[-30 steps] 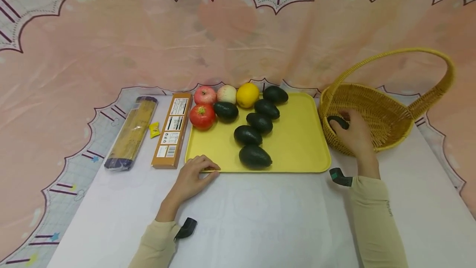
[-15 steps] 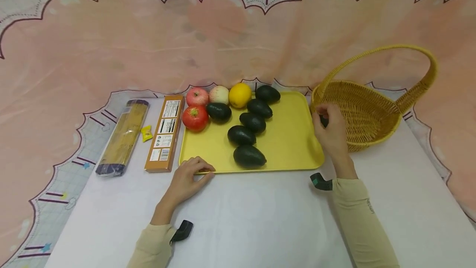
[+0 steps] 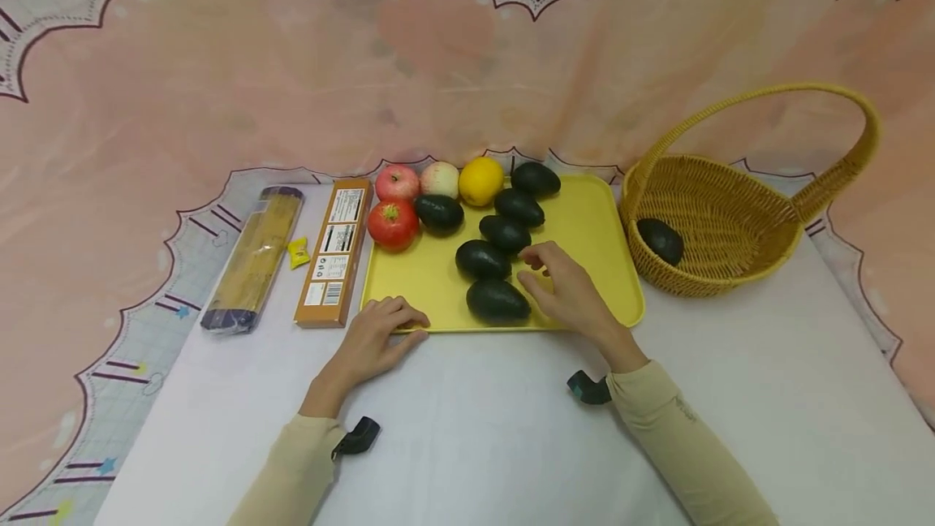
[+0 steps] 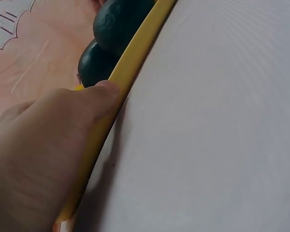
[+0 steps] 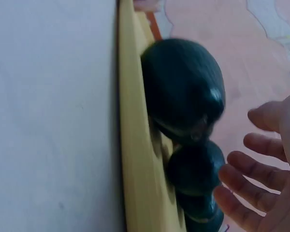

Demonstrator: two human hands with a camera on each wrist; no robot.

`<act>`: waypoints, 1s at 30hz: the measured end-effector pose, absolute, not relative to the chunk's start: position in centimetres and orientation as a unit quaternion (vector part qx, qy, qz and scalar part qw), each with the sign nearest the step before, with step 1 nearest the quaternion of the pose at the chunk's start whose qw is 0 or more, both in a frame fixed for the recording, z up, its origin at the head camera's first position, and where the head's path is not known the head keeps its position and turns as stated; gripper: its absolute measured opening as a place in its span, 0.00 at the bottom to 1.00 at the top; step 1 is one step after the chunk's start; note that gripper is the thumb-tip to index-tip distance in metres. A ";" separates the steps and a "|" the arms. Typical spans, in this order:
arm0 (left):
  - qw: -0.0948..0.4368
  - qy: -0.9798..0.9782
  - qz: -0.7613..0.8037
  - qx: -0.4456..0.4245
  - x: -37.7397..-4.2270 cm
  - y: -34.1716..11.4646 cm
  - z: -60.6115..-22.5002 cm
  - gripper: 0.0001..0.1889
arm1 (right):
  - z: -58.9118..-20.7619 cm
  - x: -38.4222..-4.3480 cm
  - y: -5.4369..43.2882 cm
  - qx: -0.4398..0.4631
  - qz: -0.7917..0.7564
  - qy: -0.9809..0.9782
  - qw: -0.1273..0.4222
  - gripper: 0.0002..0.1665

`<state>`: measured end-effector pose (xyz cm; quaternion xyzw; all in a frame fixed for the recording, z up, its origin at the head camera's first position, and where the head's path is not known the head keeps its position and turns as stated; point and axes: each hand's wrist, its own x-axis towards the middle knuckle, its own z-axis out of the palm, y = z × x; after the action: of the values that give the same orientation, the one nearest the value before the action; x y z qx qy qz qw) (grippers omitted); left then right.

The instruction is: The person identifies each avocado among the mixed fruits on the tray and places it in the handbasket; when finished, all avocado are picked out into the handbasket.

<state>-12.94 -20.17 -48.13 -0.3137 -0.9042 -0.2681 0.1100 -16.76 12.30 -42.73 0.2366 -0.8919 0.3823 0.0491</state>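
My right hand (image 3: 566, 291) hovers over the yellow tray (image 3: 584, 258) with fingers spread and bent, holding nothing. It is nearest the front avocado (image 3: 498, 302) and the avocado behind it (image 3: 483, 260). In the right wrist view the fingertips hang a little apart from the dark green avocados (image 5: 183, 87). More avocados (image 3: 519, 207) run in a slanting row to the tray's back edge. My left hand (image 3: 376, 339) grips the tray's front rim near its left corner, the thumb (image 4: 99, 96) lying on the rim in the left wrist view. One avocado (image 3: 661, 241) lies inside the wicker basket (image 3: 719, 266).
Along the tray's left back sit a pomegranate (image 3: 394, 225), an apple (image 3: 398, 183), a pale round fruit (image 3: 440, 180), a yellow fruit (image 3: 481, 181) and another avocado (image 3: 439, 214). Farther left are an orange-brown box (image 3: 336, 254), a small yellow packet (image 3: 298, 252) and a bag of noodles (image 3: 256, 258).
My right hand has let go of an avocado in the basket and moved left, out over the tray's avocados. My left hand has stayed at the front rim.
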 end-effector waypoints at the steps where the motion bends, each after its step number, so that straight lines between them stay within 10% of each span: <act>1: 0.117 -0.903 -0.259 -0.321 -13.1 -20.2 -48.1 0.07 | -42.7 -16.7 12.1 0.240 0.377 -0.894 0.039 0.21; 12: 0.140 -0.892 -0.268 -0.335 -12.8 -20.5 -48.5 0.07 | -43.6 -15.3 10.5 0.272 0.313 -0.909 -0.040 0.35; 30: 0.138 -0.892 -0.285 -0.322 -13.0 -20.3 -48.4 0.08 | -43.6 -15.4 10.5 0.316 0.339 -0.886 -0.008 0.37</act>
<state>-13.04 -20.27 -48.40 -0.3222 -0.8922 -0.2849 0.1379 -15.41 10.49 -43.63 0.3156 -0.8863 0.3388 -0.0078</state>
